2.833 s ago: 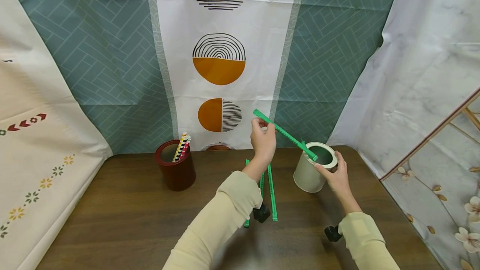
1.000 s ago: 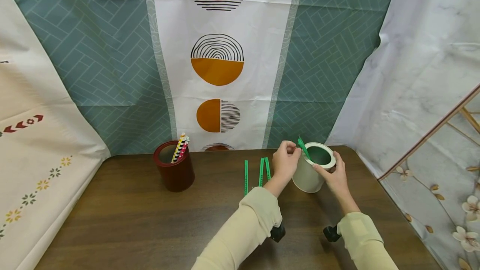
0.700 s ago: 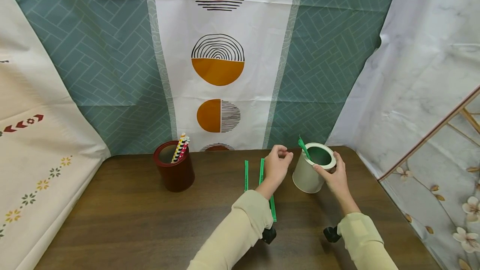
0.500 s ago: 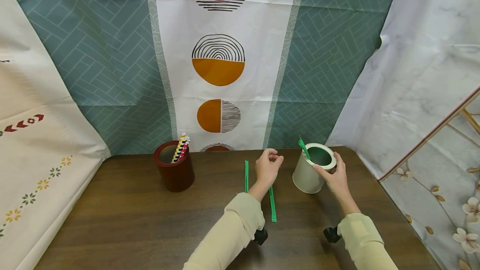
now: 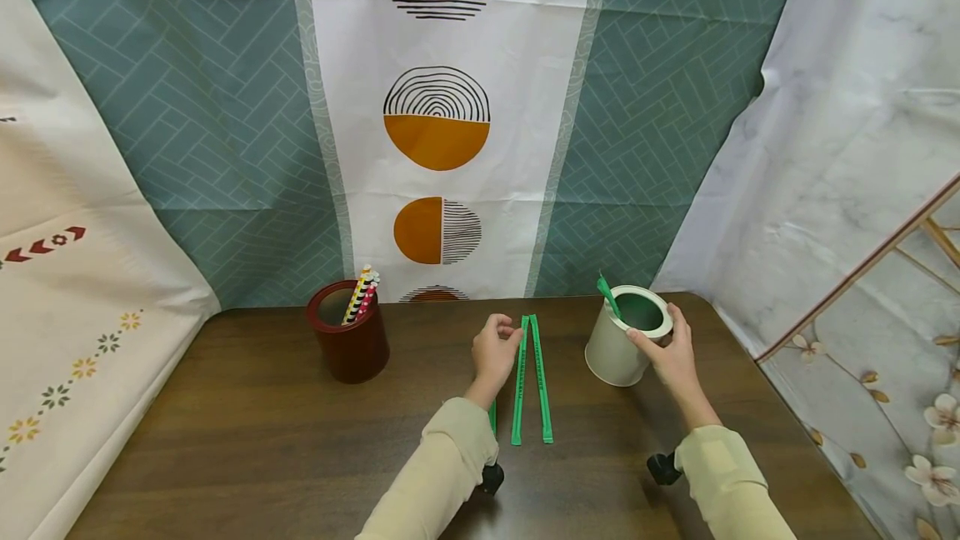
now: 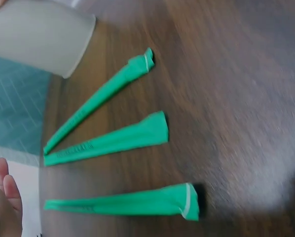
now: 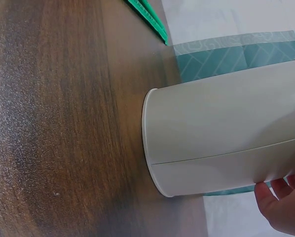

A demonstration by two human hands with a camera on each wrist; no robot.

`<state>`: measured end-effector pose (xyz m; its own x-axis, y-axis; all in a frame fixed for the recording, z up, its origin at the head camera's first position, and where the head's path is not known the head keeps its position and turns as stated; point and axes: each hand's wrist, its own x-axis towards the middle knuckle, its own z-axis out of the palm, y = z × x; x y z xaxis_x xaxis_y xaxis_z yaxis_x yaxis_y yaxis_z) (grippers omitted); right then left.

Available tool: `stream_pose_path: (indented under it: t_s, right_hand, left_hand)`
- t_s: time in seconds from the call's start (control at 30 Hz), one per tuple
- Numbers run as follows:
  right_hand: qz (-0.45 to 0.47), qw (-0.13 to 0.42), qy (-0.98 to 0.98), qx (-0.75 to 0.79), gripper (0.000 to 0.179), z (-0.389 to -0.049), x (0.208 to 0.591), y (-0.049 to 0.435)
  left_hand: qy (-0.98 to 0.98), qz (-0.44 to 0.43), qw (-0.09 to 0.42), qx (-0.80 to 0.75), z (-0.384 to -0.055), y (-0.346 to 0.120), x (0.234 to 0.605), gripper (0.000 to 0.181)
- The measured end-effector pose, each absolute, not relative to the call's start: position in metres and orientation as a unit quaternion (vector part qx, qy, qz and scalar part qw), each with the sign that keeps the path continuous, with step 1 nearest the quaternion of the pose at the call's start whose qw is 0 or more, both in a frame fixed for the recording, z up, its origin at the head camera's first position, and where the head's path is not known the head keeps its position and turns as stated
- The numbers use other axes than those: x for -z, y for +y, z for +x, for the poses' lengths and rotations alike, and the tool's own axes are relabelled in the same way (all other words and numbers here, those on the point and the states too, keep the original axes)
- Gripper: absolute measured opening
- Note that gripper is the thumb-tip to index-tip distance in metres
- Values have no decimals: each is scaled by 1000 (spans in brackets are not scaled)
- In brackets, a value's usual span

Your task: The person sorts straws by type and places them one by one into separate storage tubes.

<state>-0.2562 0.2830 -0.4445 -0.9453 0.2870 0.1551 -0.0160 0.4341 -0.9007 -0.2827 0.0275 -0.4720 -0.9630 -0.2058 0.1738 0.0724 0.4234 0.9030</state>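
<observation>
My right hand [image 5: 672, 357] grips the rim of a cream-white can [image 5: 617, 352], thumb at the near side and fingers behind. Inside the can lean green paper-wrapped sticks, probably wrapped straws [image 5: 609, 297]; only their upper ends show. My left hand [image 5: 495, 354] hovers with loosely bent fingers over the leftmost of three similar straws on the table, mostly hiding it in the head view. The middle straw [image 5: 519, 390] and right straw [image 5: 543, 390] lie beside it. In the left wrist view that leftmost straw [image 6: 123, 202] is whole, and the fingertips [image 6: 12, 187] hold nothing.
A dark red-brown can [image 5: 356, 352] stands at the back left, with several patterned sticks [image 5: 363, 298] in it. Fabric hangs behind the brown wooden table [image 5: 262, 440] and at both sides. Black wrist devices [image 5: 663, 467] sit under both sleeves.
Earlier my left hand held a green straw slanting over the can's rim. It lowered the straw in, let go and moved left to the straws on the table. My right hand stayed on the can.
</observation>
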Motion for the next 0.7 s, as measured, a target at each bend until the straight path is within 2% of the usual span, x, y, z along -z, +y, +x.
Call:
stream_pose_path:
  t_s: [0.13, 0.4, 0.7]
  right_hand:
    - [-80, 148, -835, -524, 85, -256, 444, 282]
    - [-79, 148, -834, -526, 85, -256, 443, 281]
    - [-77, 145, -840, -517, 84, -254, 441, 281]
  left_hand:
    - [-842, 40, 122, 524, -284, 20, 482, 22]
    - [-866, 12, 81, 493, -283, 9, 497, 44]
    - [-900, 11, 49, 433, -281, 3, 505, 48]
